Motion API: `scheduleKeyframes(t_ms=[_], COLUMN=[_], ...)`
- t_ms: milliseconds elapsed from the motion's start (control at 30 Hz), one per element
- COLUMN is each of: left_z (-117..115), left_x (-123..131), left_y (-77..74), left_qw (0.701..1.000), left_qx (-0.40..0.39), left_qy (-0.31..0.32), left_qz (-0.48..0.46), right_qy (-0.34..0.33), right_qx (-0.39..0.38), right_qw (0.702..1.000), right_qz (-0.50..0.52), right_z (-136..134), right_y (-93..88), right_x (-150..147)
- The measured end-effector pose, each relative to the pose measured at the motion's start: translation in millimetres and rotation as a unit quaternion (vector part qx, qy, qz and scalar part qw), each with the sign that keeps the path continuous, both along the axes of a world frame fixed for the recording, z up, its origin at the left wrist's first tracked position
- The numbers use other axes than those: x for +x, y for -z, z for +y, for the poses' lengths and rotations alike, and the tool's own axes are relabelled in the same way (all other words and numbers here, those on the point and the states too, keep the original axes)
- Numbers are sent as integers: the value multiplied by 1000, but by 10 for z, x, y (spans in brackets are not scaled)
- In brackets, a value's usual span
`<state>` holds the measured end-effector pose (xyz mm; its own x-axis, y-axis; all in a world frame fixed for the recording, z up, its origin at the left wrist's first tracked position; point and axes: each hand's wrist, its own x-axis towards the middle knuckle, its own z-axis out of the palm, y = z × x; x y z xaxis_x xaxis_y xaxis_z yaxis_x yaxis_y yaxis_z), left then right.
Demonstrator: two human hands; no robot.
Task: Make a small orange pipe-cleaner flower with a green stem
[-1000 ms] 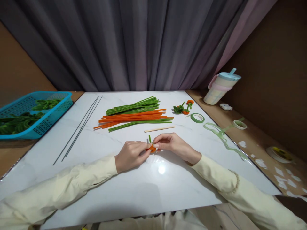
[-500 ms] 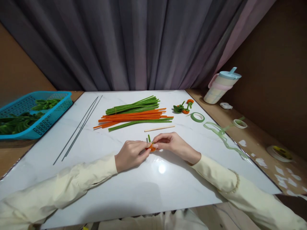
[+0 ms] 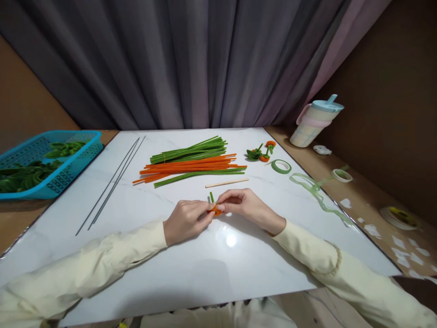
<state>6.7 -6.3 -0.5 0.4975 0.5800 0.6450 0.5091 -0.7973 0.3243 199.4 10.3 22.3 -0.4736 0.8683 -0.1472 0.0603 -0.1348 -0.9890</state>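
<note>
My left hand [image 3: 186,221] and my right hand [image 3: 247,207] meet at the middle of the white marble table [image 3: 191,269]. Both pinch a small orange and green pipe-cleaner piece [image 3: 214,207] between their fingertips, just above the tabletop. A short green stub sticks up from it. Beyond the hands lies a thin wooden stick [image 3: 227,183]. Further back lies a pile of long green and orange pipe cleaners [image 3: 193,164].
Two thin metal wires [image 3: 112,182] lie on the left. A blue basket [image 3: 51,161] with green pieces stands at far left. Small finished orange-green pieces [image 3: 261,154], a green tape roll [image 3: 281,166], loose tape strip [image 3: 316,193], another roll [image 3: 342,176] and a lidded cup [image 3: 316,123] are at right.
</note>
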Motion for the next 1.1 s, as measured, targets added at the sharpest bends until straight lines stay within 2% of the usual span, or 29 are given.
scheduleKeyframes(t_ms=[500,1100], left_z=[-6,-3], left_x=[-7,-1], left_y=[5,7], left_qw=[1000,1000], left_qx=[-4,-2], left_qy=[4,3], left_qz=[2,9], right_qy=[-19,-16], right_qx=[-67,-68], right_qw=[997,997], right_qz=[26,39], right_z=[35,26], right_y=[-40,-25], right_x=[43,20])
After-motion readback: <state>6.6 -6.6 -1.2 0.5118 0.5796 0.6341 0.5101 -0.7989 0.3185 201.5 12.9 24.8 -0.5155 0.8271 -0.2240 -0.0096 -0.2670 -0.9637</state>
